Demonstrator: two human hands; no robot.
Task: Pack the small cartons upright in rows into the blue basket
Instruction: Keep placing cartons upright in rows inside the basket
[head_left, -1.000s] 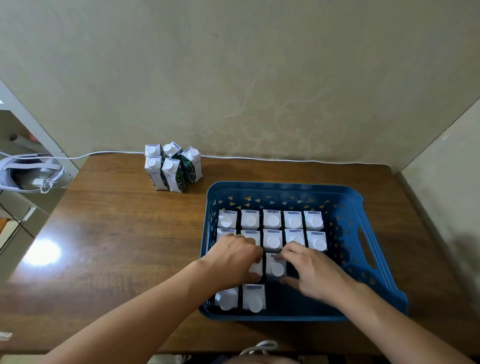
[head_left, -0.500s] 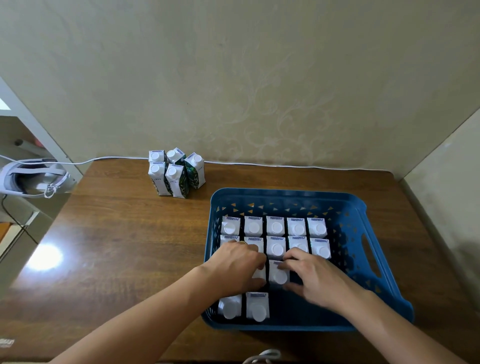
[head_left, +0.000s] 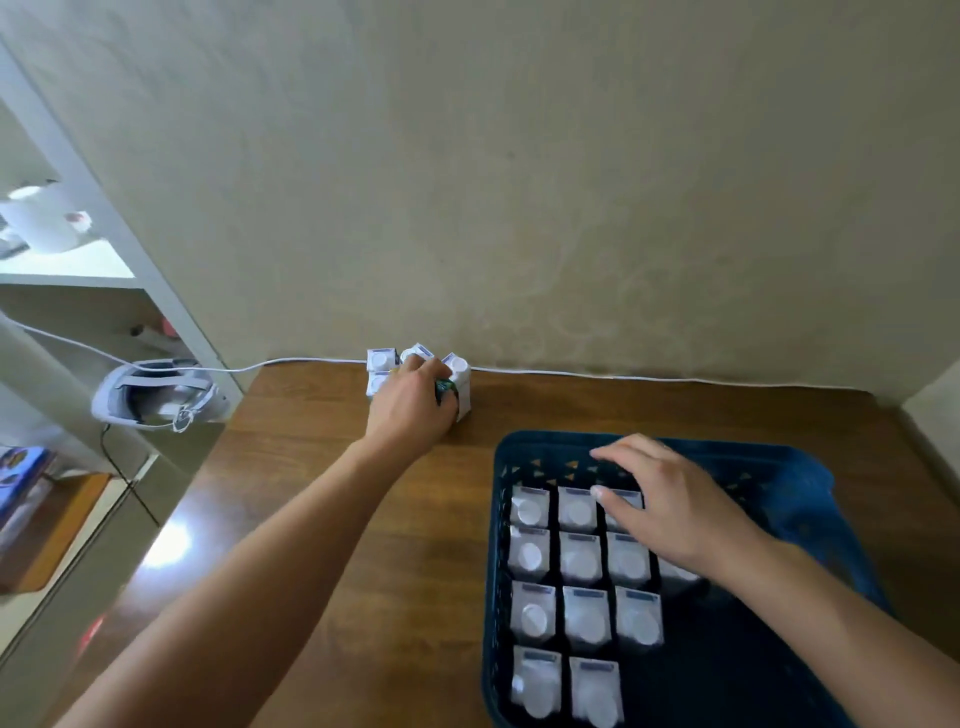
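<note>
The blue basket sits at the right of the wooden table. Several small white-capped cartons stand upright in rows inside it, filling its left part. A small cluster of loose cartons stands at the table's back edge by the wall. My left hand reaches into that cluster, its fingers curled round a green-sided carton. Over the basket's back rows hovers my right hand, fingers spread and holding nothing; it hides some cartons beneath it.
A white cable runs along the wall at the table's back edge. A white headset rests just off the table's left corner, beside a white shelf unit. The basket's right part shows bare floor.
My left hand has left the basket and reached back left to the loose cartons. My right hand lifted off the third-row carton and moved toward the basket's back. The view shifted left.
</note>
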